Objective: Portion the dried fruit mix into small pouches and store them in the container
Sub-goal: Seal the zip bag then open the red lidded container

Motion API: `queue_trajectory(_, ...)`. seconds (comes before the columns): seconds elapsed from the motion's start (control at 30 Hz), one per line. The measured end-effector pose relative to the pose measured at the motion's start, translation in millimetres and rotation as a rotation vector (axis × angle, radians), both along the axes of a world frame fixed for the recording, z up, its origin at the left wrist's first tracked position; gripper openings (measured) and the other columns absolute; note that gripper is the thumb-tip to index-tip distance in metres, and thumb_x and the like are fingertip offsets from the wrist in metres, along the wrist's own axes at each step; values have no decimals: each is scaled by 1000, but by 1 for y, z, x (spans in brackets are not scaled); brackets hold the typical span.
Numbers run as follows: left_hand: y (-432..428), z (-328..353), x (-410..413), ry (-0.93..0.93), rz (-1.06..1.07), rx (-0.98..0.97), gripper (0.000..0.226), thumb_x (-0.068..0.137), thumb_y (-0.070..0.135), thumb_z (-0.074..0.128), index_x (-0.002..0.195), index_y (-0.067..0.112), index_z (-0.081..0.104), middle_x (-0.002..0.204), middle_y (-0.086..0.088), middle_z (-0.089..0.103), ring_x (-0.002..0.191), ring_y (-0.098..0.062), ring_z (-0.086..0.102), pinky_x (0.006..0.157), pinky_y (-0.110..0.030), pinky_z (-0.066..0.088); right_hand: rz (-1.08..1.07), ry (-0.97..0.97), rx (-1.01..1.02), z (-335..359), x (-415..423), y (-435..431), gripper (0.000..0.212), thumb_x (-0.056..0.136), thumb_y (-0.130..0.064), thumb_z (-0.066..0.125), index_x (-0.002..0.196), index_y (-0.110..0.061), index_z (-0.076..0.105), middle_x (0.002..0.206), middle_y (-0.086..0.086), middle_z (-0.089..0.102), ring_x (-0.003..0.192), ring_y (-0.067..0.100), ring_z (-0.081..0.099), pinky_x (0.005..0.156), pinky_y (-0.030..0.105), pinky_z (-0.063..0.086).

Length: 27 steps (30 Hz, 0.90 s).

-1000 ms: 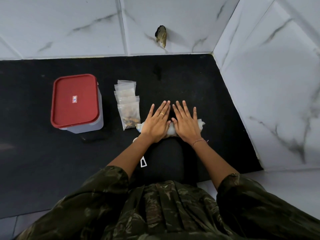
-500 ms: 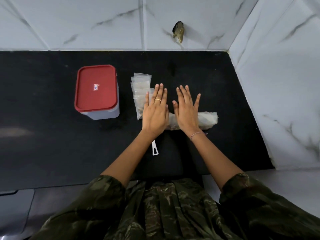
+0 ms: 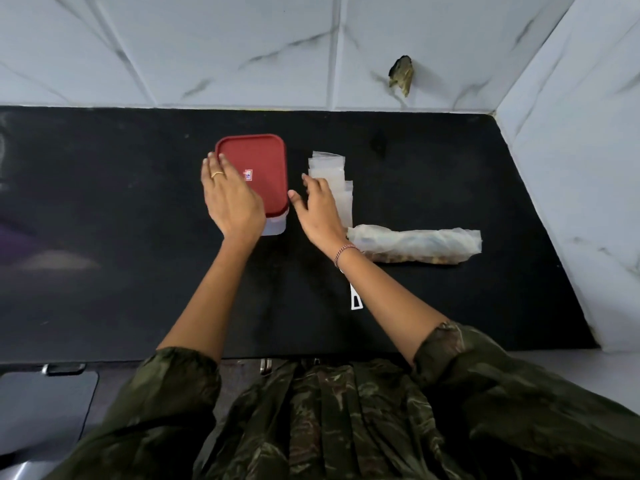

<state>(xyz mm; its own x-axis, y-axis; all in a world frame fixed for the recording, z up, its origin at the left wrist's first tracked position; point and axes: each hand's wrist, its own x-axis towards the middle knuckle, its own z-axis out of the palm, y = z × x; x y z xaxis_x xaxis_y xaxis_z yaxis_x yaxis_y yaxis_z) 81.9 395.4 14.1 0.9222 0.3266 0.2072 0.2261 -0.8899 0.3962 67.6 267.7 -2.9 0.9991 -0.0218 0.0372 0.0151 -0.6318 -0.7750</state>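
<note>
Status: storing step not started. The container [image 3: 275, 226] sat at the back left of the black counter [image 3: 450, 168] with its red lid [image 3: 258, 161] still on. The small pouches [image 3: 330, 171] lay in an overlapping stack just to its right, all outside it. From this angle the ones in view looked flat and pale; I couldn't tell how many were filled. The big bag of dried fruit mix [image 3: 415, 245] lay rolled up near the right of the stack, brown mix showing along its near edge, so there was product left in it. My read: portioning paused or finished. Left to do: lid off, pouches in, lid back on.

Hands: my left hand [image 3: 230, 199] lay flat with straight fingers over the near-left part of the lid, gripping nothing; resting or just above, can't say. My right hand [image 3: 318, 209] was spread and empty between the container and the stack, its fingers over the stack's left edge.

Delta vs 0.5 s earlier: both palms had been pressing flat on the rolled bag; both left it and went left towards the container. The bag stayed put, rolled. One second back the nearest pouch showed brown mix; that spot was now under my right hand.

A white handled tool [image 3: 356, 301] lay partly under my right forearm, untouched.
</note>
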Motion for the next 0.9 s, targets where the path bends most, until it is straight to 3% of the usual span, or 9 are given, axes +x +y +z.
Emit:
queue_trajectory(0.17,34,-11,7,170,72,-164,44,101,14,36,142,-3,34,143,-23,41,134,-37,33,105,-44,35,-36,190,24,-1,10,18,57,98,-37,46,143,-4,35,140,15,45,129,26,44,105,35,36)
queue_trajectory(0.33,45,-15,2,149,67,-319,40,101,8,34,140,6,45,129,-19,47,119,-33,48,96,-41,41,-58,189,55,-5,15,21,47,97,-32,49,136,-7,48,128,13,57,119,25,53,99,32,43)
queue_trajectory(0.57,36,-22,-26,103,-6,-419,41,102,11,35,143,10,43,127,-15,44,112,-27,51,86,-28,39,-69,165,-17,-3,-22,4,42,97,-30,48,133,-10,52,121,11,56,115,24,53,98,34,43)
queue_trajectory(0.9,29,-30,-79,74,-49,-527,42,103,14,36,145,15,42,120,-9,45,110,-20,49,87,-25,38,-45,152,-63,3,-81,-12,42,97,-32,50,133,-9,53,122,8,56,115,19,51,96,25,41)
